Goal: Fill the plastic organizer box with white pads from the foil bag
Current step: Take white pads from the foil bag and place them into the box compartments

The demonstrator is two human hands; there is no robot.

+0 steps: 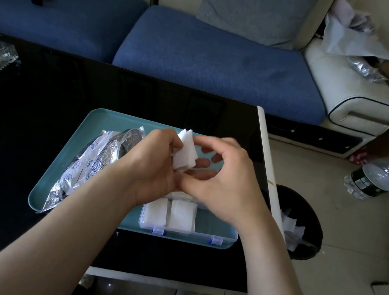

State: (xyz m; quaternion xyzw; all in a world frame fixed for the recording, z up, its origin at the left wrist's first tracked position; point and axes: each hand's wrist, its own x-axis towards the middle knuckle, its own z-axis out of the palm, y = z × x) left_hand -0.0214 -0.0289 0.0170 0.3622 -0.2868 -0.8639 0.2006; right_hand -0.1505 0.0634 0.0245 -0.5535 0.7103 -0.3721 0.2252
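My left hand (152, 163) grips a small stack of white pads (185, 152) and holds it upright above the teal tray (62, 172). My right hand (222, 177) is curled beside the stack, its fingertips close to the pads; whether they touch is unclear. Below both hands sits the clear plastic organizer box (175, 229) with blue latches, and white pads (181, 214) lie in its near compartments. Its far part is hidden by my hands. The opened foil bag (95, 164) lies on the tray's left side, partly under my left forearm.
The tray rests on a black glossy table (10, 143) with a white right edge. A black waste bin (301, 225) with white scraps stands on the floor to the right, and a large water bottle (382, 177) lies beyond it. A blue sofa (203, 54) runs behind the table.
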